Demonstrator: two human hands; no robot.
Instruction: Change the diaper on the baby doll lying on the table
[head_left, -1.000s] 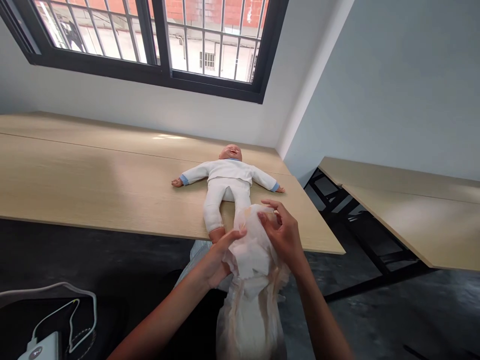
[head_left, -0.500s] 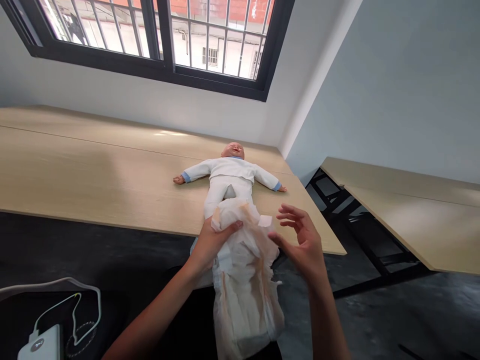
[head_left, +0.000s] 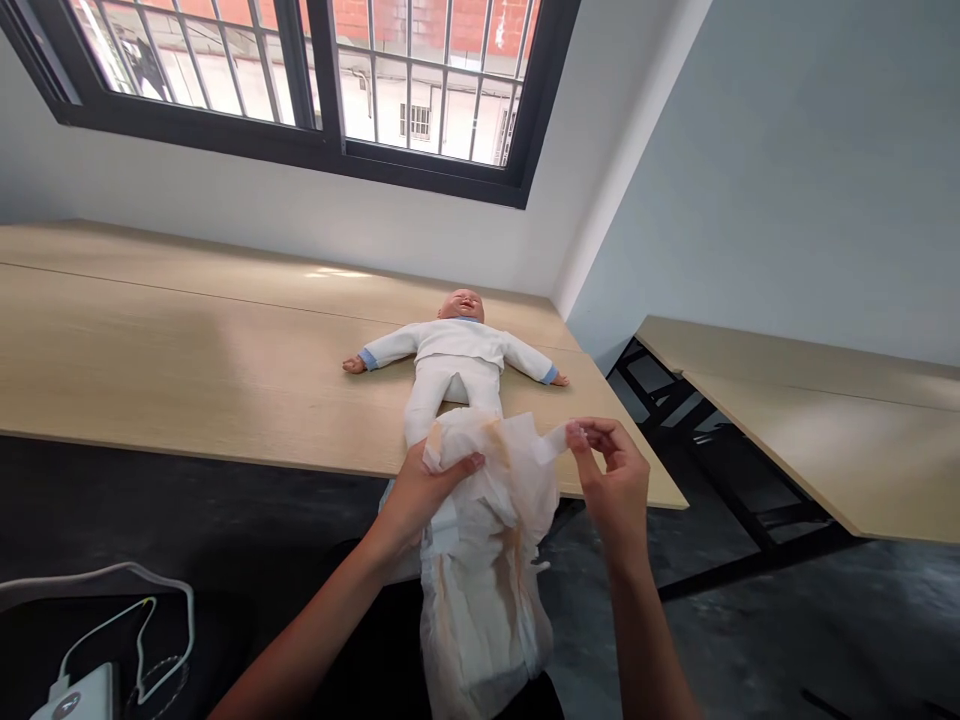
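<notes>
A white disposable diaper (head_left: 480, 590) hangs open from the table edge, its upper end over the shins of a baby doll (head_left: 454, 350). The doll lies on its back in a white outfit with blue cuffs, arms spread, and the diaper hides its feet. My left hand (head_left: 420, 495) grips the diaper's upper edge near the doll's legs. My right hand (head_left: 611, 470) pinches a white side tab (head_left: 551, 443) of the diaper between thumb and fingers, out to the right.
The doll lies on a light wooden table (head_left: 187, 350) against a white wall under a barred window (head_left: 300, 80). A second wooden table (head_left: 810, 420) on a black metal frame stands to the right. A white power bank (head_left: 75, 695) with a cable sits at lower left.
My right hand has closed from spread fingers onto the diaper's side tab and drawn it out to the right. My left hand stays on the diaper's upper edge.
</notes>
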